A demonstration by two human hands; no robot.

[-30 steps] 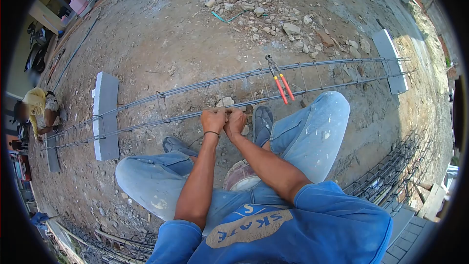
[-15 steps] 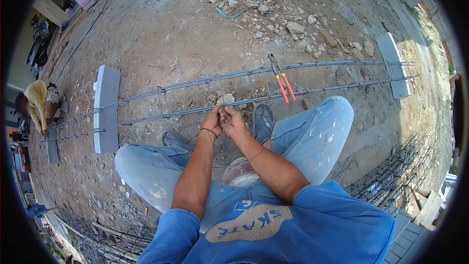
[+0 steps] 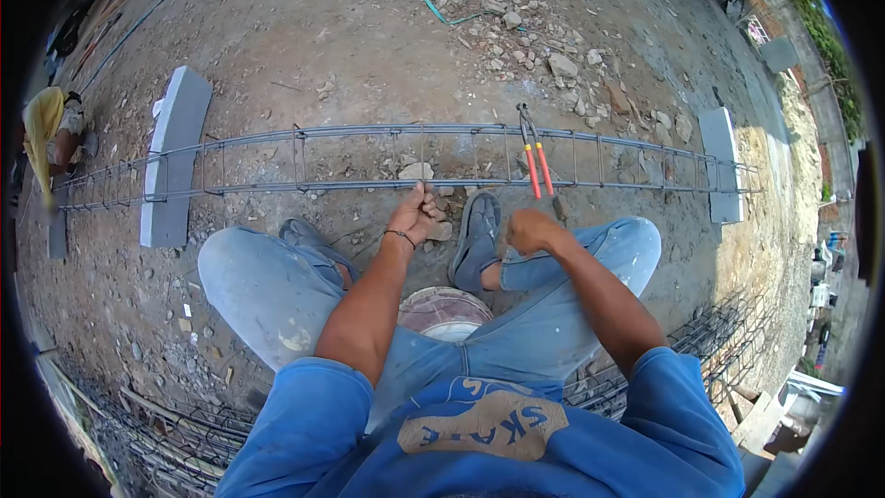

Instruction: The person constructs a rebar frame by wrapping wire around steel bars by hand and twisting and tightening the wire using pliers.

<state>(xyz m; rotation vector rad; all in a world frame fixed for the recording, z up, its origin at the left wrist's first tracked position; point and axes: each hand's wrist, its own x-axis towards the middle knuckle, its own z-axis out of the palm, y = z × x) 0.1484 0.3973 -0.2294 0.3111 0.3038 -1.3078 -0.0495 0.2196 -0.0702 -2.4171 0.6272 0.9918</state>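
A long, narrow rebar cage (image 3: 359, 131) of steel bars and square stirrups lies across in front of my knees. My left hand (image 3: 415, 214) is closed in a pinch against its near bar, by a stirrup; whatever is between the fingertips is too small to name. Off to the right, apart from the cage, my right hand (image 3: 535, 231) is curled closed above my shin, and its contents are hidden. Pincers with red and yellow handles (image 3: 530, 166) rest across the cage beyond that hand, jaws pointing away from me.
Pale blocks prop the cage at the left (image 3: 175, 166) and right (image 3: 713, 129). A co-worker in a yellow top (image 3: 42, 129) bends over its far left end. Broken stones (image 3: 561, 65) are scattered beyond. More rebar cages (image 3: 728, 337) lie behind me at the right. I sit on a round bucket (image 3: 444, 309).
My right hand has come away from my left and moved right, towards my knee. My left hand stays at the near bar. The view has turned slightly.
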